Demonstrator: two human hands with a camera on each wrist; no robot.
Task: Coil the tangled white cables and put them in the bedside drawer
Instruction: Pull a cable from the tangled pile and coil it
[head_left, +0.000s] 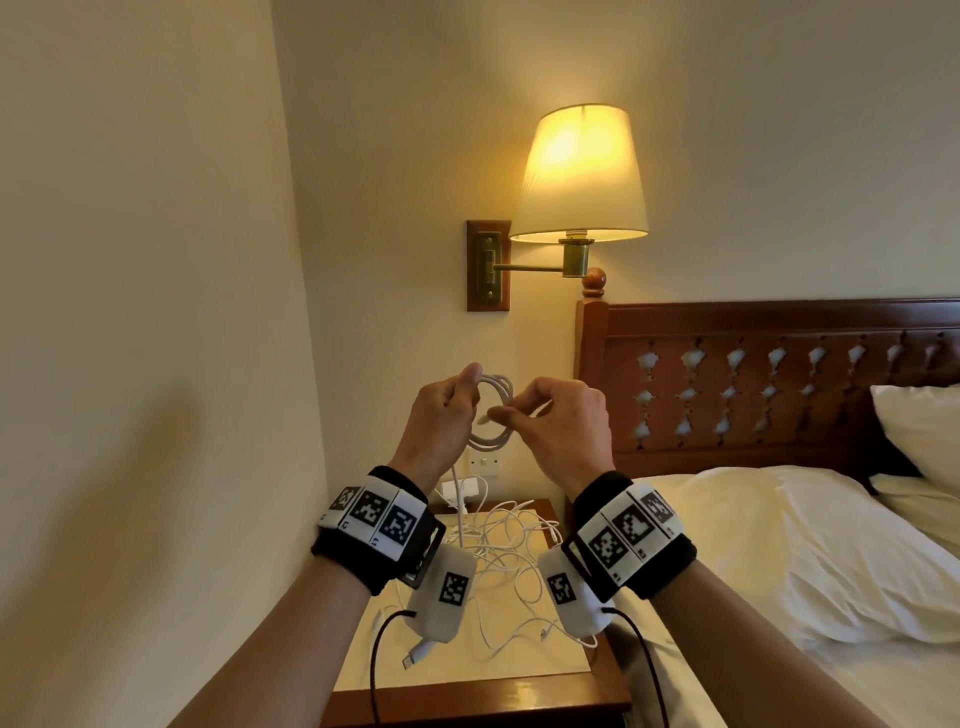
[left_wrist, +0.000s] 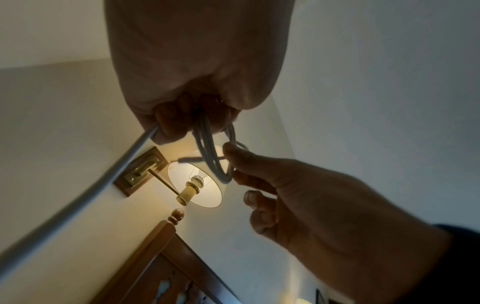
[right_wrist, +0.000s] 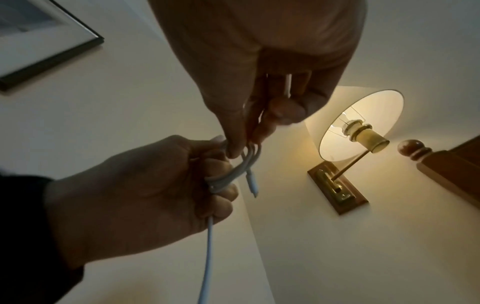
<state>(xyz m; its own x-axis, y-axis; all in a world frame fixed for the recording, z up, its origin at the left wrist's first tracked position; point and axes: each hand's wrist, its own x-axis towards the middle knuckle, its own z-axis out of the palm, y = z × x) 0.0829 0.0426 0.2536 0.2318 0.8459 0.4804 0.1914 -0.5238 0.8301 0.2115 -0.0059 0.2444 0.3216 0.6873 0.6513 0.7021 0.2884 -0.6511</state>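
A white cable coil (head_left: 493, 410) of a few loops hangs in the air above the bedside table. My left hand (head_left: 447, 410) grips the coil's left side in a fist, and a loose strand (right_wrist: 207, 257) trails down from it. My right hand (head_left: 556, 415) pinches the coil's right side between thumb and forefinger, with the cable's plug end (right_wrist: 251, 183) sticking out below its fingertips. The coil (left_wrist: 213, 156) shows between both hands in the left wrist view. More tangled white cables (head_left: 509, 551) lie on the bedside table (head_left: 467, 675). The drawer is not in view.
A lit wall lamp (head_left: 582, 176) on a brass arm hangs above my hands. The wooden headboard (head_left: 753, 384) and bed with white pillows (head_left: 769, 551) lie to the right. A wall (head_left: 156, 364) runs close on the left. A wall socket (head_left: 483, 462) sits behind the table.
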